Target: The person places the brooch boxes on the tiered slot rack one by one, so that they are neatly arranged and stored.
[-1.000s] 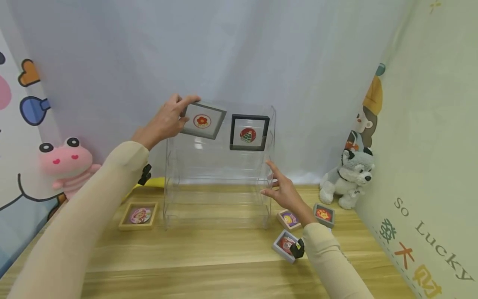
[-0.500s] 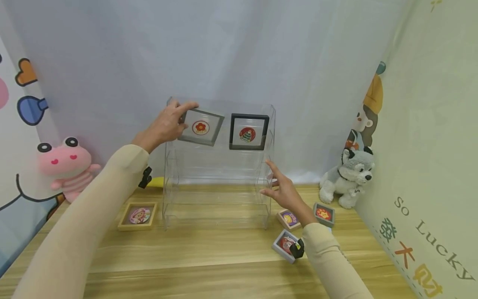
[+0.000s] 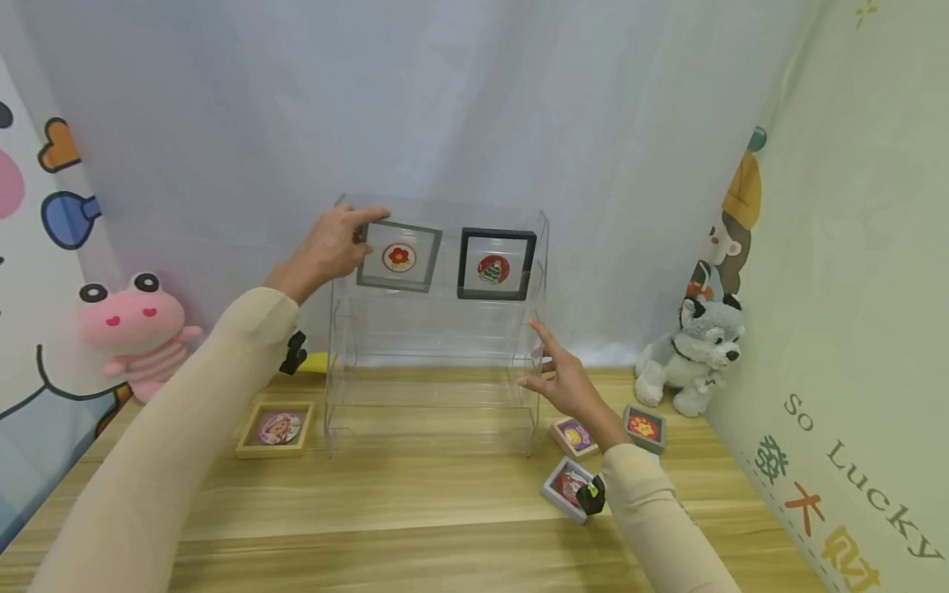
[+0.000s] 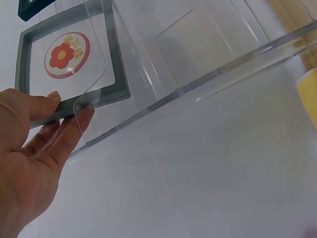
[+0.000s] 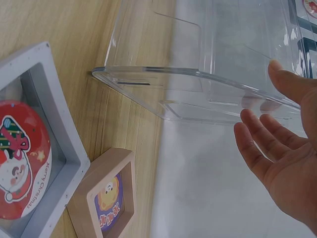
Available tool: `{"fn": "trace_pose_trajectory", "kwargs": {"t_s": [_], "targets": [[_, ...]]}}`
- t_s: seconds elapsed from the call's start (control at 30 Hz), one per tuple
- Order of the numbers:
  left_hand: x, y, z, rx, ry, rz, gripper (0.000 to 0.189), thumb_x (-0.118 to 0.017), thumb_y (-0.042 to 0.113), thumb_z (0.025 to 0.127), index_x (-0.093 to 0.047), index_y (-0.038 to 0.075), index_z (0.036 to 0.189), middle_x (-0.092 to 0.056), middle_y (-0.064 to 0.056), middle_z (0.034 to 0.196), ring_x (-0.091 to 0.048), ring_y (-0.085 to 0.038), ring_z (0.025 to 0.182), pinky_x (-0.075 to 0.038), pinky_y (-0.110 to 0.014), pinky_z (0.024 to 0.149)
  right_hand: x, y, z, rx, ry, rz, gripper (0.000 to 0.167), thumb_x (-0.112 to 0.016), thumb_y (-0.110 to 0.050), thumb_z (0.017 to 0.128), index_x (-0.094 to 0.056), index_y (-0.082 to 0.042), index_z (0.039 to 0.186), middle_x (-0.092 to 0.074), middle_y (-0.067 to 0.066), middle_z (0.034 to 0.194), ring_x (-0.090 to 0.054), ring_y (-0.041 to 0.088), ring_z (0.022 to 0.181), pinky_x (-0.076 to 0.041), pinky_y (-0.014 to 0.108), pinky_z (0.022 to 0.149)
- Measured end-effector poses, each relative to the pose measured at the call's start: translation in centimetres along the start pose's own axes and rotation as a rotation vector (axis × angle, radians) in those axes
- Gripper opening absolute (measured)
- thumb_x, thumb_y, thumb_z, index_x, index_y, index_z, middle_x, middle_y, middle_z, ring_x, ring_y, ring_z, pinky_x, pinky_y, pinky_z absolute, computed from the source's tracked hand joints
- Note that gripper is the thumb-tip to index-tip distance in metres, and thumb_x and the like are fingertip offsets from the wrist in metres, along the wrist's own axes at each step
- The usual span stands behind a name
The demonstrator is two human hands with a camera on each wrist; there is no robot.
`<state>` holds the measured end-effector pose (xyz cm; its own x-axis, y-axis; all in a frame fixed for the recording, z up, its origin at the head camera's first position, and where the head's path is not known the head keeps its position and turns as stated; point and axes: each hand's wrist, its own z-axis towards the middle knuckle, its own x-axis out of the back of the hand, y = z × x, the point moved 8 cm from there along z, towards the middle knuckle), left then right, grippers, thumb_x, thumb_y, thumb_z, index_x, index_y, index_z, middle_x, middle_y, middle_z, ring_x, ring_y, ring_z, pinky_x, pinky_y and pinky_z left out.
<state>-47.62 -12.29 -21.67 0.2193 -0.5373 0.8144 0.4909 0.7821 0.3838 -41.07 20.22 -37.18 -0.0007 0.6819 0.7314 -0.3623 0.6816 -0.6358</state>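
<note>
My left hand point(image 3: 329, 243) pinches the left edge of a grey display frame point(image 3: 435, 257) holding a round badge with a red flower. The frame stands slightly tilted at the upper left of a clear acrylic tiered stand point(image 3: 433, 394). In the left wrist view, the thumb lies on the face of the grey rim point(image 4: 117, 59), fingers behind it. To its right, a black display frame point(image 3: 495, 233) with a Christmas tree badge sits on the same top tier. My right hand point(image 3: 565, 383) is at the stand's right side, fingers spread; firm contact is hard to tell.
Right of the stand lie a beige frame point(image 3: 566, 445), a light grey frame point(image 3: 554, 494) and a darker grey frame point(image 3: 650, 442). A wooden frame point(image 3: 270, 451) lies left. A pink frog plush point(image 3: 133, 317) and a husky plush point(image 3: 697, 350) flank the wooden table point(image 3: 356, 527).
My left hand has lowered the grey frame onto the top tier and turned it more upright. My right hand has stayed beside the stand.
</note>
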Motion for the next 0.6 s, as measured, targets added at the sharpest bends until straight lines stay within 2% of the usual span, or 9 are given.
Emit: {"fn": "trace_pose_trajectory", "kwargs": {"t_s": [0.1,0.33,0.6], "targets": [[-0.26,-0.07,0.01,0.026,-0.001,-0.016,0.056,-0.058,-0.004,0.095,-0.047,0.009,0.149,-0.051,-0.026,0.114,-0.052,-0.038,0.096,-0.047,-0.048,0.079,-0.07,0.02,-0.09,-0.001,0.0,0.0,0.092,-0.076,-0.016,0.089,-0.019,-0.028,0.16,-0.053,0.023,0.131,-0.065,0.043,0.111,-0.058,0.052,0.085],[-0.53,-0.18,-0.31,0.063,0.004,-0.026,0.055,-0.057,-0.005,0.095,-0.048,0.007,0.148,-0.051,-0.025,0.111,-0.05,-0.035,0.092,-0.047,-0.046,0.077,-0.13,0.03,-0.19,0.003,0.003,0.003,0.092,-0.076,-0.016,0.089,-0.02,-0.024,0.16,-0.054,0.023,0.13,-0.065,0.043,0.11,-0.058,0.052,0.085],[-0.27,-0.01,-0.19,0.095,-0.012,-0.031,0.059,-0.06,-0.005,0.093,-0.046,0.008,0.149,-0.048,-0.027,0.124,-0.054,-0.039,0.102,-0.053,-0.049,0.083,0.09,-0.14,-0.13,0.007,0.003,0.008,0.091,-0.076,-0.016,0.089,-0.02,-0.025,0.16,-0.054,0.022,0.13,-0.065,0.043,0.111,-0.058,0.051,0.084]]}}
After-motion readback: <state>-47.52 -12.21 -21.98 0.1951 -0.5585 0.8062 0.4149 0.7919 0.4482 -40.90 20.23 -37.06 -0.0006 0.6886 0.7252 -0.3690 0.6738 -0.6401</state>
